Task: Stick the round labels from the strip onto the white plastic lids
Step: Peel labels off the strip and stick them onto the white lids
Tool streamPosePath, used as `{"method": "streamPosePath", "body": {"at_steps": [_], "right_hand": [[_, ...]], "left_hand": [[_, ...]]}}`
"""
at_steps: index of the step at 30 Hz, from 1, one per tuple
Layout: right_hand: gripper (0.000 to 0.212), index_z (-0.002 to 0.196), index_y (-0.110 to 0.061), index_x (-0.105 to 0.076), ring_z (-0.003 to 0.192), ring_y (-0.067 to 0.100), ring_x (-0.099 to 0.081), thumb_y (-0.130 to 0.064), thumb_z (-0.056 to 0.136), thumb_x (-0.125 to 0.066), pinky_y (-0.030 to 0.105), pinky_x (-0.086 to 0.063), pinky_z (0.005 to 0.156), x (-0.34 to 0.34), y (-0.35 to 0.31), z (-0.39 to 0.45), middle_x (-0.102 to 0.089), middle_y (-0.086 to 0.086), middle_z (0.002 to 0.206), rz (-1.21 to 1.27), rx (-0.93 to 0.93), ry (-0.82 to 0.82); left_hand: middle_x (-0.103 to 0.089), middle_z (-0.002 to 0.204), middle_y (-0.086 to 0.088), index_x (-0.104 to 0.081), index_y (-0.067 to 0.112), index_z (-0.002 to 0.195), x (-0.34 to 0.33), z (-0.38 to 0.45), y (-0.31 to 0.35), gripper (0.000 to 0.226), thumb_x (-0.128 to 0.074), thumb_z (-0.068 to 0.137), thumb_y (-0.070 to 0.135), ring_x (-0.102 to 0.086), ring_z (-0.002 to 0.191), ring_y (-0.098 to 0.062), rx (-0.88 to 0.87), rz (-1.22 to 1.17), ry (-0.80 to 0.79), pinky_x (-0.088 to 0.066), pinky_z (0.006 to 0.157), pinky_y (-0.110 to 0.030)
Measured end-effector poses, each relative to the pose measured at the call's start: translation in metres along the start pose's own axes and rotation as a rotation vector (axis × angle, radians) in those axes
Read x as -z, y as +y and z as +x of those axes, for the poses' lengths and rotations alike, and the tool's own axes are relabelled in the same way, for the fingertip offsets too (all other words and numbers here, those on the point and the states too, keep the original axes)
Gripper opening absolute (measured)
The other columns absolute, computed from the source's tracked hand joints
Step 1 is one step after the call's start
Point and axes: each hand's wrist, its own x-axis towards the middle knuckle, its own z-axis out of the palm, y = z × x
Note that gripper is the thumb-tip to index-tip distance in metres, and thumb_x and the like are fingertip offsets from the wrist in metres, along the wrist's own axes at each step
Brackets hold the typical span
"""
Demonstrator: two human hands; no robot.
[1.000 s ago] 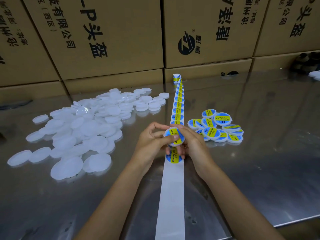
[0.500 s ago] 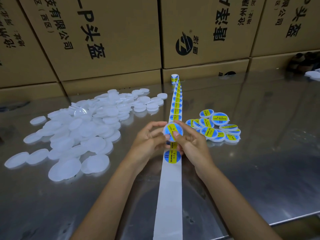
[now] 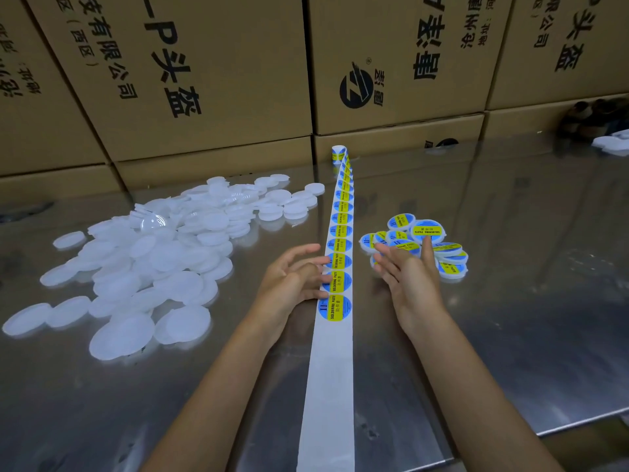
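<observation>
Nearest: long white backing-paper strip (image 3: 332, 386) lies flat on the reflective metal surface (image 3: 493, 352), long axis running straight away from the person. Near stretch is bare; the first round blue-and-yellow label (image 3: 335, 307) sits where the bare run ends, with more in single file behind it up to a small roll (image 3: 338, 153) at the far end.

Left hand (image 3: 292, 284): grip apart, fingers loosely spread, holding nothing. Fingertips (image 3: 323, 279) lie at the left edge of the strip, level with the second label up; touching or merely just beside, cannot tell.

Right hand (image 3: 406, 284): grip apart, fingers extended forward, empty. It sits right of the strip, over the near edge of the cluster of finished labelled lids (image 3: 427, 229).

Pile of plain white round plastic lids (image 3: 153, 260): left of the strip, spreading from near to far; closest lids lie near-left of the left hand.

Judgement: one cycle appears complete, next needs a fresh lid and a fresh label. Governing relation: blank lids lie wholly to the left, so the left hand is the nearer for the pick; the leading label lies just behind and between both hands, within reach of either.

Far: stacked brown cardboard cartons (image 3: 204, 80) with black print.
</observation>
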Motion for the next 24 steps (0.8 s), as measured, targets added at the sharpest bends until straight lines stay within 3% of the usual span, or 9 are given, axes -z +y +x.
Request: {"method": "streamPosePath", "body": {"at_steps": [3,5,8,10,14,19,24], "right_hand": [[0.064,0.15,-0.027,-0.032,0.093,0.018,-0.071,-0.005,0.095,-0.055,0.025,-0.056,0.081,-0.003,0.001,-0.001,-0.075,0.009,0.1,-0.076,0.009,-0.011],[0.043,0.131,-0.021,-0.054,0.08,0.014,-0.068,-0.004,0.092,-0.057,0.021,-0.055,0.07,-0.007,0.006,-0.004,-0.077,0.004,0.088,-0.224,0.043,-0.045],[0.026,0.106,-0.014,-0.067,0.082,0.018,-0.071,0.0,0.089,-0.055,0.029,-0.057,0.078,-0.014,0.019,-0.007,-0.076,0.004,0.084,-0.539,0.145,-0.119],[0.021,0.095,-0.015,-0.07,0.089,0.02,-0.071,0.0,0.088,-0.057,0.034,-0.057,0.084,-0.018,0.025,-0.004,-0.074,0.005,0.087,-0.709,0.221,-0.155],[0.019,0.083,-0.023,-0.068,0.085,0.015,-0.069,-0.009,0.088,-0.056,0.039,-0.055,0.087,-0.025,0.028,0.009,-0.073,0.0,0.083,-0.861,0.262,-0.158],[0.013,0.078,-0.018,-0.069,0.077,0.013,-0.069,-0.016,0.086,-0.059,0.039,-0.056,0.081,-0.032,0.033,0.026,-0.072,-0.003,0.072,-0.901,0.28,-0.123],[0.009,0.077,-0.022,-0.067,0.073,0.013,-0.067,-0.022,0.084,-0.06,0.035,-0.056,0.076,-0.03,0.037,0.035,-0.07,-0.005,0.067,-0.863,0.277,-0.118]], "left_hand": [[-0.075,0.104,-0.01,-0.067,0.012,0.111,0.002,0.006,-0.007,0.026,-0.053,0.096,-0.004,-0.072,0.086,-0.026,-0.034,0.033,0.1,-0.061,0.069,-0.031],[-0.072,0.102,-0.011,-0.067,0.015,0.101,0.005,0.014,-0.014,0.026,-0.051,0.096,-0.006,-0.07,0.085,-0.021,-0.102,0.14,0.211,-0.06,0.07,-0.027],[-0.068,0.101,-0.009,-0.066,0.015,0.096,0.01,0.03,-0.021,0.024,-0.051,0.097,-0.004,-0.065,0.081,-0.011,-0.187,0.269,0.333,-0.057,0.066,-0.021],[-0.067,0.101,-0.004,-0.065,0.016,0.098,0.012,0.044,-0.022,0.024,-0.051,0.095,-0.004,-0.066,0.083,-0.012,-0.217,0.374,0.37,-0.057,0.067,-0.021],[-0.07,0.105,-0.003,-0.068,0.012,0.107,0.019,0.078,-0.015,0.025,-0.049,0.095,0.0,-0.064,0.097,-0.016,-0.297,0.703,0.35,-0.048,0.086,-0.024],[-0.061,0.131,-0.017,-0.063,0.002,0.126,0.026,0.139,0.0,0.031,-0.048,0.099,0.005,-0.054,0.122,-0.03,-0.374,1.079,0.32,-0.04,0.103,-0.035],[-0.054,0.14,-0.02,-0.058,0.001,0.133,0.027,0.193,0.001,0.037,-0.051,0.1,0.014,-0.047,0.13,-0.035,-0.353,1.333,0.275,-0.035,0.107,-0.041]]}}
